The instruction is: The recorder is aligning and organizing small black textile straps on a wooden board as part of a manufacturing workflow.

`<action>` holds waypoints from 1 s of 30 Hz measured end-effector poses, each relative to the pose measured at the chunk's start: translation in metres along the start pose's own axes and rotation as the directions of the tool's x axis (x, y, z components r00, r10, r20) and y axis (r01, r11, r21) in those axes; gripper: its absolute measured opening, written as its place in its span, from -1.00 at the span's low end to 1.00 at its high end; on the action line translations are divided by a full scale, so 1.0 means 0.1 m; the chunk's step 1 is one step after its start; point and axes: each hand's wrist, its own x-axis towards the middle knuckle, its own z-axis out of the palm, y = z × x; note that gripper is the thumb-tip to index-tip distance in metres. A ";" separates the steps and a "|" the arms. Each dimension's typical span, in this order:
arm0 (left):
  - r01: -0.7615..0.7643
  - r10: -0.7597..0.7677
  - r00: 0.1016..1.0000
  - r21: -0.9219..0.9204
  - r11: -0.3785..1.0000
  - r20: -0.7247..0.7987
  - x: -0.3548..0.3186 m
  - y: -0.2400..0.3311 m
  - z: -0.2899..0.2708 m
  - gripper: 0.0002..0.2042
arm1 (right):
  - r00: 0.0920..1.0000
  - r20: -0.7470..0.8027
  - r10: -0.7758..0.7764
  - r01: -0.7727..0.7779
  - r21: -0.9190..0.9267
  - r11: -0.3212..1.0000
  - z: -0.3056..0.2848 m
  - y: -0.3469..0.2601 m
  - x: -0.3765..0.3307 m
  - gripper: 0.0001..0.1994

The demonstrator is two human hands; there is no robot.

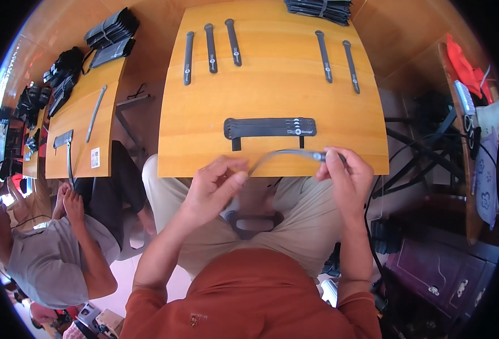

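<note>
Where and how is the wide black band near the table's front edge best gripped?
Likely by the left tab, pinched from the person's side: it juts from the band's near edge toward the person, while the broad body lies flat on the table.

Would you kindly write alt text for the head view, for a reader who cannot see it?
A grey strap is held in an arch between left hand and right hand at the near edge of a table. Beyond it lie a flat black band and, farther back, five loose straps; a co-worker sits at left.
</note>
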 end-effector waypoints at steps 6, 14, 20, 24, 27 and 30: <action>-0.392 0.356 0.919 0.292 0.872 0.170 0.09 0.06 0.09 -0.55 | 0.970 0.150 -0.192 0.203 -0.059 0.977 0.05 -0.31 -0.27 -0.89; -0.555 0.520 0.831 0.358 0.750 0.199 0.04 0.22 0.08 -0.65 | 0.872 0.343 -0.350 0.363 0.027 0.931 -0.02 -0.43 -0.24 -0.88; -0.170 0.133 0.962 0.141 0.975 0.240 -0.03 0.09 -0.09 -0.79 | 0.959 0.169 -0.226 0.256 -0.183 0.949 -0.07 -0.23 -0.10 -0.90; -0.056 0.046 0.984 0.057 0.997 0.175 -0.01 0.05 -0.13 -0.82 | 0.992 0.119 -0.044 0.065 -0.184 0.981 -0.04 -0.06 -0.06 -0.86; -0.004 0.007 0.994 -0.030 1.000 0.105 0.08 -0.01 -0.17 -0.82 | 0.997 0.070 -0.023 0.035 -0.185 0.982 -0.04 0.13 0.03 -0.86; -0.040 0.040 0.999 0.028 0.999 -0.001 0.15 -0.08 -0.22 -0.80 | 0.999 0.045 -0.012 0.020 -0.180 0.984 -0.03 0.22 0.13 -0.85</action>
